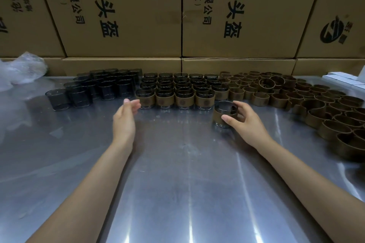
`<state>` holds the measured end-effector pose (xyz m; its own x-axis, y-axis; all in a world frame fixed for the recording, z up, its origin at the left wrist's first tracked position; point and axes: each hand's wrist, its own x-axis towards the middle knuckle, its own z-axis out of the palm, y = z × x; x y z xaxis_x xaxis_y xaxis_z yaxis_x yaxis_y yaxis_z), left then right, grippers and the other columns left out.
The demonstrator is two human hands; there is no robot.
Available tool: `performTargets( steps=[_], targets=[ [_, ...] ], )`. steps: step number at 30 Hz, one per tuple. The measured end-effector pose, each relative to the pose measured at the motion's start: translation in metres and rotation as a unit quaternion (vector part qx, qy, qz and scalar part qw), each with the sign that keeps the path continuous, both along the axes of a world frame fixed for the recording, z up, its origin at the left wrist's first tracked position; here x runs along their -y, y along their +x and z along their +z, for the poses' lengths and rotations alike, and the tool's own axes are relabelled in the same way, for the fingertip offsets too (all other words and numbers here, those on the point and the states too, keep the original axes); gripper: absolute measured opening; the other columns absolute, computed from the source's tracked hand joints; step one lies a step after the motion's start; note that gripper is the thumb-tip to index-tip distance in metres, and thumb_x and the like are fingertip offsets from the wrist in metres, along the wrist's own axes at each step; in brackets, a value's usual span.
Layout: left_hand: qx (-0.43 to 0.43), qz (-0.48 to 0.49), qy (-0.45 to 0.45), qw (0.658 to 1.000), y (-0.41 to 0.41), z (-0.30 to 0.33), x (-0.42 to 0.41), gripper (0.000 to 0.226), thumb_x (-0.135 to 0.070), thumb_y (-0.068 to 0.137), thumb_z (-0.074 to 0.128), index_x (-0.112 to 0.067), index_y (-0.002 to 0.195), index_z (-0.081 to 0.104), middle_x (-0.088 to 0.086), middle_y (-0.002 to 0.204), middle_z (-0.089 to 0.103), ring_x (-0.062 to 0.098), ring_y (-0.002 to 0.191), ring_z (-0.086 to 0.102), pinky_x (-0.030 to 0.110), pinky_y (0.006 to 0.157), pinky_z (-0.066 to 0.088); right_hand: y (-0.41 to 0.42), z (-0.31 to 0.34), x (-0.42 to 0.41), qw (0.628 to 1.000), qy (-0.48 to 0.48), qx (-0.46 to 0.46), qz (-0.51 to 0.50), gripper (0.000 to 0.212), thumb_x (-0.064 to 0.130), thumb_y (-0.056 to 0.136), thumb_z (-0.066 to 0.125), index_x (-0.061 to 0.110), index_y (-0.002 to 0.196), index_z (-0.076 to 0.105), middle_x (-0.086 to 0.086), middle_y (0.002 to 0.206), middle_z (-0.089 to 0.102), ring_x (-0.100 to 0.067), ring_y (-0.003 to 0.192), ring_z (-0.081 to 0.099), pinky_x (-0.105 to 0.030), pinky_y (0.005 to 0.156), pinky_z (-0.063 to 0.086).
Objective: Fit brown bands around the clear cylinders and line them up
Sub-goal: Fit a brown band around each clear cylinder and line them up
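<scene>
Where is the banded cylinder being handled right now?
In the head view, right of centre: the banded cylinder is in the right hand, just before the front row of finished cylinders.

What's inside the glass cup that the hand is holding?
Nothing shows inside the cup in the right hand; its open top looks empty. A brown band wraps its middle, and the thumb covers part, so the lower inside is hidden.

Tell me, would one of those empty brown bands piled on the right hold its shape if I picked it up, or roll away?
The loose brown bands look thin-walled and hollow, so probably light and easy to squash. They stand as open rings unsupported, which suggests some stiffness. On its flat edge one should stay put; tipped on its side, it would likely roll on the smooth metal table.
</scene>
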<state>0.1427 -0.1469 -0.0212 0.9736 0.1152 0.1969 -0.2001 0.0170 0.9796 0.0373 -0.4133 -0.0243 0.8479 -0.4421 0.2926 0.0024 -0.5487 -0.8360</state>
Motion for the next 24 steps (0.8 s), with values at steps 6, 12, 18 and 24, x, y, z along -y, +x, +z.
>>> performTargets(
  steps=[6,12,18,24],
  targets=[
    [-0.021,-0.018,0.017,0.999,0.022,0.001,0.007,0.034,-0.034,0.102,0.037,-0.020,0.121,0.061,-0.002,0.125,0.059,0.014,0.121,0.051,0.035,0.108,0.036,0.035,0.006,0.023,0.997,0.023,-0.034,-0.071,0.069,0.031,0.088,0.066,0.023,0.148,0.033,-0.009,0.152,0.034,-0.027,0.137,0.037,-0.040,0.108,0.035],
    [-0.026,0.003,0.014,1.000,0.045,0.002,0.012,0.042,-0.029,0.100,0.044,-0.018,0.141,0.044,-0.001,0.144,0.045,0.016,0.132,0.041,0.041,0.112,0.034,0.053,0.002,0.029,0.992,-0.030,-0.057,-0.110,0.064,0.036,0.092,0.061,0.024,0.148,0.033,-0.004,0.152,0.037,-0.027,0.137,0.037,-0.041,0.104,0.038],
    [-0.061,-0.016,0.008,0.998,0.066,0.005,0.013,0.046,-0.016,0.098,0.048,-0.016,0.143,0.041,0.003,0.146,0.043,0.020,0.135,0.039,0.039,0.114,0.032,0.056,0.001,0.028,0.984,-0.063,-0.076,-0.146,0.060,0.039,0.094,0.057,0.024,0.148,0.035,-0.002,0.149,0.042,-0.027,0.135,0.041,-0.040,0.103,0.040],
    [-0.054,0.001,0.027,0.998,0.069,0.003,0.017,0.047,-0.010,0.098,0.047,-0.013,0.144,0.039,0.004,0.146,0.043,0.020,0.133,0.041,0.034,0.111,0.033,0.057,0.002,0.027,0.980,-0.083,-0.096,-0.152,0.060,0.041,0.096,0.053,0.026,0.150,0.031,-0.001,0.149,0.043,-0.027,0.134,0.042,-0.039,0.100,0.043]
  ],
)
